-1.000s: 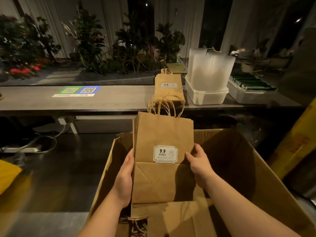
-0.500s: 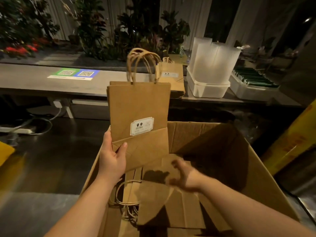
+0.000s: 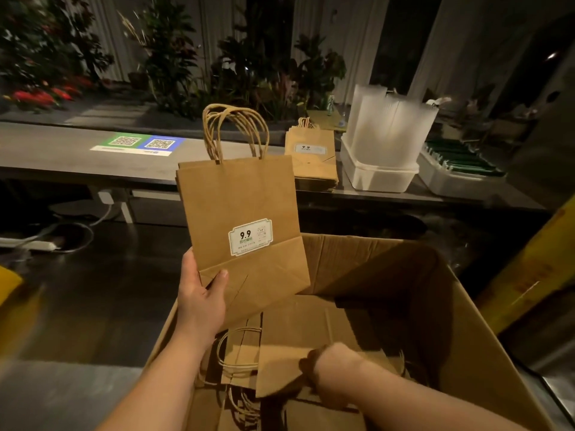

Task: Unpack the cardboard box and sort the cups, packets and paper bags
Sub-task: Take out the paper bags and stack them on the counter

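Left hand (image 3: 199,301), at 7 o'clock from frame centre, closed on the lower left corner of a flat stack of paper bags (image 3: 242,225), thumb across the folded base, fingers behind; stack held upright above the near left rim of the cardboard box (image 3: 389,275), twisted handles (image 3: 235,129) pointing to 12 o'clock, white label (image 3: 250,237) reading "9.9" facing the camera. Right hand (image 3: 329,368), at 5 o'clock, lowered inside the box, curled over the edge of a folded bag (image 3: 295,346) lying flat there; fingers blurred and partly hidden, firmness of the grip not discernible. More flat bags with loose handle loops (image 3: 233,353) on the box floor at 6 o'clock. On the tabletop (image 3: 62,154) beyond, at 1 o'clock: a second pile of bags (image 3: 312,157) lying flat, just beside a white tub (image 3: 376,174) holding frosted cup stacks (image 3: 392,126); farther toward 2 o'clock, a second tray (image 3: 445,181) of green packets (image 3: 460,157). At 11 o'clock on the same surface, a green-and-blue QR-code card (image 3: 138,144). Plants (image 3: 168,57) along the wall behind.
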`<state>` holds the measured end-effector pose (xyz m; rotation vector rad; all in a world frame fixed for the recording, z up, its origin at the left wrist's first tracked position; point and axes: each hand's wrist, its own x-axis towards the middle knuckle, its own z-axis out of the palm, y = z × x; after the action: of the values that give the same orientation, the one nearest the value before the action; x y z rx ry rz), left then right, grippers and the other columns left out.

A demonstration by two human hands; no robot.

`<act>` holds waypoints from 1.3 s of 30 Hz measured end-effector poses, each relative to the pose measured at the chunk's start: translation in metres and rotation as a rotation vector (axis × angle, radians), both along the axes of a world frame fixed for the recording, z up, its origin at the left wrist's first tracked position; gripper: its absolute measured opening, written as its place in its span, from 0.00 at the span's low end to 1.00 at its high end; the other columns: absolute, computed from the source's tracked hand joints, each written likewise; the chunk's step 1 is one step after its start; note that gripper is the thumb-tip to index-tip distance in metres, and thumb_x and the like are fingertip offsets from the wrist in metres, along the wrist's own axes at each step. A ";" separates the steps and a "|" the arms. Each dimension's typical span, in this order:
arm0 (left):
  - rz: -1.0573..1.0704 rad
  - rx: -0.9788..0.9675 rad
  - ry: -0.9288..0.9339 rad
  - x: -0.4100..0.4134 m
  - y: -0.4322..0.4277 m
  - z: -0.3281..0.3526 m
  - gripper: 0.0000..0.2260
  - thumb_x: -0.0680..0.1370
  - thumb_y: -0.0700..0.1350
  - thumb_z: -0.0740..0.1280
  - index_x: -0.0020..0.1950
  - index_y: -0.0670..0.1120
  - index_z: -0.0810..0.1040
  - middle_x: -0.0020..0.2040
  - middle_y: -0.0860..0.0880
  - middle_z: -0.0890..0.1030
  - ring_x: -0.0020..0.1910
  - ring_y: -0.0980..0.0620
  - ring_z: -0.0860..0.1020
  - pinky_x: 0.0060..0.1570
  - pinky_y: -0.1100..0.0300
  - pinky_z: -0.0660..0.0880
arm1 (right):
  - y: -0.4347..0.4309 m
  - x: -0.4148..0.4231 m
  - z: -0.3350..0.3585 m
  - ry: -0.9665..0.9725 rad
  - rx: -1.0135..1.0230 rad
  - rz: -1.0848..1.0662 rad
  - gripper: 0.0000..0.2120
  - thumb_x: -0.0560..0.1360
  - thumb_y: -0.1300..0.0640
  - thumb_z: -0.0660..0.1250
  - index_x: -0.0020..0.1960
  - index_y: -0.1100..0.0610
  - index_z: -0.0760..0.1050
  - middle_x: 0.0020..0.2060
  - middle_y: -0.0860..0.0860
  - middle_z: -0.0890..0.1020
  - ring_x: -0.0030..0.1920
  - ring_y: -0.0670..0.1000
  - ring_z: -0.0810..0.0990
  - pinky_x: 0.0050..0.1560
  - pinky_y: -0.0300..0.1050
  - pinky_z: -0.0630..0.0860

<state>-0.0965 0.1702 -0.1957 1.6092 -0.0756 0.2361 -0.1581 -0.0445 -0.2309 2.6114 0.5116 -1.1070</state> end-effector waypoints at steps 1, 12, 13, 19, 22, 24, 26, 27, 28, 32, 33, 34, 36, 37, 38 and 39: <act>-0.001 0.002 0.010 0.000 0.001 -0.001 0.24 0.82 0.38 0.65 0.73 0.58 0.65 0.62 0.61 0.77 0.63 0.60 0.76 0.63 0.48 0.75 | -0.005 0.000 0.010 -0.069 0.068 -0.078 0.16 0.81 0.54 0.66 0.68 0.54 0.73 0.58 0.55 0.79 0.57 0.56 0.79 0.55 0.52 0.78; -0.119 -0.159 0.088 -0.003 0.003 0.001 0.24 0.82 0.35 0.64 0.75 0.54 0.67 0.63 0.53 0.81 0.62 0.54 0.80 0.59 0.52 0.80 | -0.099 0.000 0.144 -0.411 1.097 -0.764 0.16 0.81 0.65 0.65 0.60 0.45 0.79 0.53 0.45 0.84 0.57 0.46 0.83 0.52 0.38 0.81; -0.134 -0.184 0.117 -0.004 0.002 0.001 0.23 0.83 0.35 0.64 0.75 0.54 0.68 0.63 0.52 0.80 0.59 0.54 0.81 0.55 0.54 0.81 | -0.099 0.002 0.144 -0.371 1.266 -0.852 0.15 0.82 0.64 0.63 0.61 0.47 0.78 0.53 0.46 0.85 0.58 0.47 0.83 0.51 0.39 0.81; -0.267 -0.063 0.179 -0.009 -0.006 0.007 0.23 0.82 0.35 0.64 0.64 0.65 0.73 0.54 0.58 0.84 0.56 0.56 0.83 0.51 0.52 0.79 | -0.060 0.034 0.095 -0.401 1.707 -1.375 0.11 0.85 0.59 0.59 0.63 0.49 0.75 0.55 0.52 0.86 0.56 0.56 0.85 0.59 0.57 0.81; -0.320 -0.050 0.196 -0.008 -0.006 0.005 0.20 0.84 0.39 0.62 0.68 0.63 0.72 0.58 0.56 0.83 0.59 0.52 0.82 0.57 0.45 0.80 | -0.044 0.048 0.075 -0.498 1.677 -1.433 0.11 0.85 0.59 0.60 0.66 0.50 0.72 0.57 0.53 0.84 0.57 0.56 0.84 0.61 0.60 0.80; -0.354 -0.111 0.220 -0.009 -0.006 0.003 0.17 0.86 0.44 0.59 0.70 0.62 0.70 0.60 0.54 0.83 0.60 0.50 0.82 0.58 0.45 0.79 | -0.035 0.052 0.067 -0.492 1.631 -1.431 0.10 0.85 0.57 0.60 0.64 0.49 0.74 0.54 0.51 0.86 0.54 0.55 0.86 0.60 0.60 0.81; -0.376 -0.209 0.273 -0.008 -0.006 0.002 0.15 0.87 0.51 0.54 0.72 0.61 0.69 0.63 0.52 0.83 0.62 0.48 0.82 0.58 0.45 0.79 | -0.028 0.055 0.061 -0.517 1.579 -1.420 0.09 0.85 0.56 0.61 0.62 0.49 0.76 0.54 0.50 0.86 0.54 0.54 0.86 0.59 0.59 0.82; -0.403 -0.256 0.301 -0.008 -0.005 -0.001 0.17 0.86 0.56 0.52 0.73 0.61 0.69 0.64 0.51 0.82 0.63 0.47 0.81 0.60 0.43 0.78 | -0.025 0.055 0.059 -0.552 1.561 -1.419 0.09 0.85 0.55 0.62 0.63 0.48 0.75 0.56 0.49 0.85 0.56 0.54 0.85 0.60 0.59 0.81; -0.436 -0.278 0.318 -0.008 -0.004 -0.001 0.19 0.85 0.60 0.51 0.74 0.60 0.69 0.66 0.50 0.81 0.64 0.46 0.80 0.61 0.40 0.77 | -0.024 0.057 0.058 -0.597 1.541 -1.417 0.09 0.85 0.55 0.62 0.64 0.48 0.74 0.58 0.49 0.84 0.57 0.53 0.83 0.60 0.59 0.81; -0.398 -0.112 0.327 -0.006 -0.007 -0.003 0.16 0.83 0.54 0.64 0.69 0.69 0.67 0.62 0.57 0.81 0.63 0.50 0.79 0.61 0.44 0.77 | -0.022 0.060 0.060 -0.701 1.544 -1.347 0.10 0.84 0.57 0.64 0.63 0.46 0.71 0.55 0.45 0.80 0.55 0.48 0.81 0.58 0.50 0.81; -0.373 -0.082 0.333 -0.004 -0.008 -0.005 0.19 0.83 0.50 0.65 0.69 0.69 0.66 0.62 0.58 0.81 0.64 0.51 0.78 0.61 0.45 0.76 | -0.022 0.060 0.061 -0.718 1.552 -1.328 0.10 0.84 0.57 0.64 0.63 0.47 0.70 0.54 0.45 0.80 0.54 0.46 0.80 0.58 0.48 0.80; -0.356 -0.076 0.334 -0.003 -0.009 -0.005 0.21 0.82 0.49 0.66 0.70 0.69 0.65 0.62 0.58 0.80 0.64 0.52 0.77 0.62 0.44 0.76 | -0.021 0.061 0.063 -0.732 1.566 -1.314 0.10 0.83 0.58 0.64 0.63 0.47 0.70 0.54 0.45 0.79 0.54 0.45 0.79 0.58 0.46 0.78; -0.315 -0.065 0.303 -0.002 -0.011 -0.004 0.23 0.82 0.49 0.67 0.71 0.68 0.64 0.63 0.58 0.79 0.64 0.53 0.76 0.64 0.43 0.74 | -0.016 0.063 0.065 -0.756 1.573 -1.307 0.10 0.83 0.58 0.64 0.62 0.47 0.69 0.53 0.44 0.79 0.55 0.45 0.79 0.59 0.45 0.77; -0.270 -0.036 0.268 -0.002 -0.011 -0.002 0.22 0.81 0.49 0.67 0.69 0.69 0.64 0.63 0.59 0.78 0.64 0.55 0.75 0.64 0.43 0.73 | -0.014 0.064 0.066 -0.757 1.576 -1.304 0.10 0.83 0.57 0.64 0.62 0.47 0.70 0.54 0.44 0.80 0.55 0.46 0.80 0.60 0.46 0.78; -0.215 -0.012 0.229 -0.001 -0.011 -0.001 0.22 0.81 0.49 0.68 0.68 0.69 0.65 0.63 0.60 0.77 0.63 0.57 0.74 0.64 0.44 0.72 | -0.012 0.065 0.068 -0.741 1.589 -1.300 0.09 0.83 0.56 0.64 0.62 0.47 0.71 0.55 0.45 0.81 0.56 0.47 0.80 0.60 0.49 0.80; -0.162 0.001 0.188 0.000 -0.010 0.000 0.22 0.81 0.48 0.68 0.69 0.68 0.65 0.63 0.60 0.77 0.62 0.58 0.74 0.64 0.45 0.72 | -0.012 0.066 0.069 -0.716 1.622 -1.299 0.08 0.84 0.54 0.64 0.62 0.47 0.72 0.56 0.47 0.81 0.57 0.48 0.81 0.59 0.51 0.81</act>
<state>-0.0966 0.1605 -0.1958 1.6101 -0.0606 -0.0411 -0.0919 -0.0561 -0.1618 4.4156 -1.1410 0.8550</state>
